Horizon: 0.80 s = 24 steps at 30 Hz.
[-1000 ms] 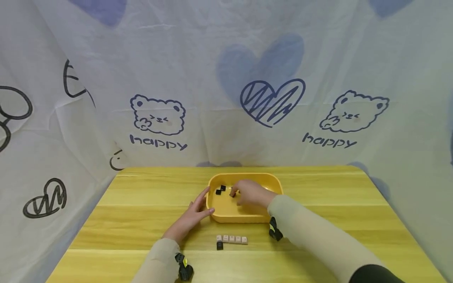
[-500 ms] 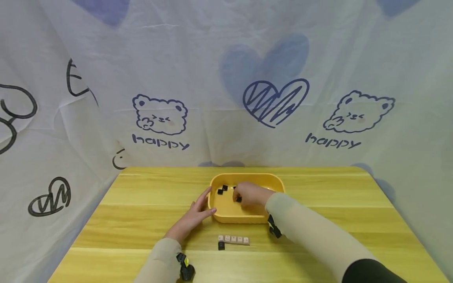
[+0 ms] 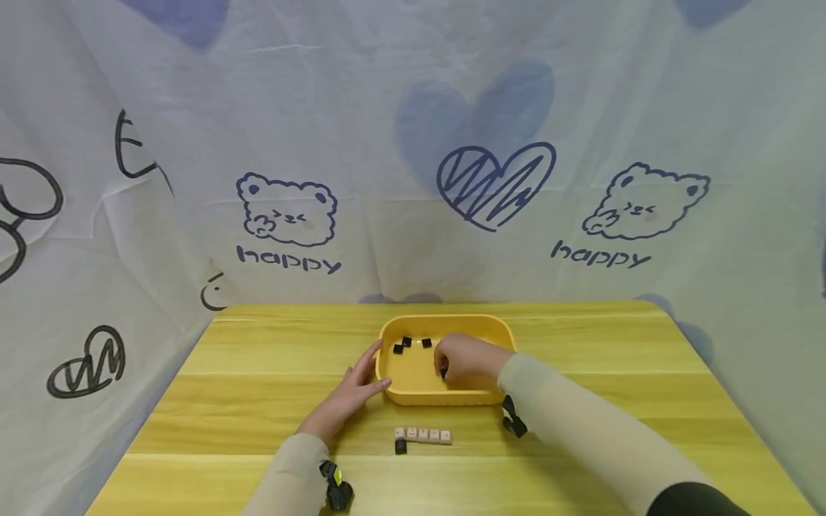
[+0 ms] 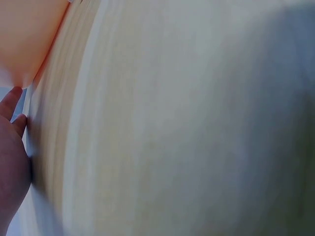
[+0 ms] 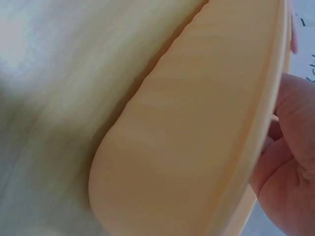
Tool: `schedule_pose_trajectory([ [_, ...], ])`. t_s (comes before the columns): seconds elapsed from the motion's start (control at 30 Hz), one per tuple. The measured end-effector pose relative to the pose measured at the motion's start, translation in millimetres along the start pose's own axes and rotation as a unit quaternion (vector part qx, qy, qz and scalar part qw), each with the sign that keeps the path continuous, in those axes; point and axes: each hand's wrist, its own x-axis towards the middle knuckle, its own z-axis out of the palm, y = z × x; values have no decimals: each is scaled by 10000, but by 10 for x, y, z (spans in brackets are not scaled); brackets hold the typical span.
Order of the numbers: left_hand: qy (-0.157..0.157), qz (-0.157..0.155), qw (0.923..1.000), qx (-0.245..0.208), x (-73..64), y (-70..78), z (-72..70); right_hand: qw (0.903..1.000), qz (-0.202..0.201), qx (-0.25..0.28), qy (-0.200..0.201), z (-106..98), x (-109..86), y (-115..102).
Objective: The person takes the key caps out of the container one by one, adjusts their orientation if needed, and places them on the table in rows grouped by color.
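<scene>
A yellow plastic tray [image 3: 413, 398] stands on the table, with loose black keycaps [image 3: 426, 343] on its floor. My left hand [image 3: 348, 393] rests against the tray's left side, thumb at the front corner and fingers extended along the outer wall. Inside the tray, my right hand [image 3: 470, 357] pinches a black keycap [image 3: 443, 373] between thumb and fingers, most of it hidden. The right wrist view shows this right hand [image 5: 295, 162] partly behind the tray's rim. In front of the tray lies a row of white keycaps [image 3: 422, 435], with one black keycap [image 3: 401, 447] below its left end.
The wooden table [image 3: 271, 358] extends to both sides of the tray. Behind it hangs a white cloth [image 3: 387, 215] printed with hearts and bears. A black device is strapped at each wrist.
The right hand has shifted slightly right and nearer within the tray, now with a black keycap at its fingertips. Another black keycap has come into view behind it. The left hand stays put.
</scene>
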Motion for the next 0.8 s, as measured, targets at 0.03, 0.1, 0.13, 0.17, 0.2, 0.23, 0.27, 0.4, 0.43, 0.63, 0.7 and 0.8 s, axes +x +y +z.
schedule_pose_trajectory([
  [0.03, 23, -33, 10000, -22, -16, 27, 3, 10000, 19, 20, 40, -7, -22, -2],
  [0.1, 23, -62, 10000, -59, -51, 78, 2, 9998, -98, 64, 167, -28, -74, -3],
  [0.13, 12, -70, 10000, -60, -55, 81, 2, 9996, -144, 75, 227, -38, -101, -3],
  [0.17, -1, -84, 9999, -60, -60, 88, 2, 9994, -186, 60, 291, -47, -128, -4],
  [0.2, -8, -107, 9999, -51, -60, 91, 2, 9990, -236, 35, 368, -56, -160, -9],
  [0.23, -23, -117, 9999, -28, -59, 87, 0, 9985, -307, -39, 455, -62, -189, -13],
  [0.27, -42, -89, 10000, 0, -49, 60, -3, 9976, -401, -96, 556, -71, -223, -21],
  [0.4, -90, -46, 9999, 46, -34, 18, -5, 9939, -434, -298, 974, -73, -356, -69],
  [0.43, -112, -32, 9999, 45, -40, 25, -6, 9925, -422, -329, 1095, -66, -388, -80],
  [0.63, -196, -9, 9998, 17, -50, 51, -13, 9811, -194, -188, 1918, -19, -610, -226],
  [0.7, -202, 9, 9998, 14, -35, 40, -16, 9752, -319, -136, 2186, 2, -698, -293],
  [0.8, -224, 61, 9997, -39, -15, 19, -16, 9647, -774, -122, 2513, 52, -817, -388],
])
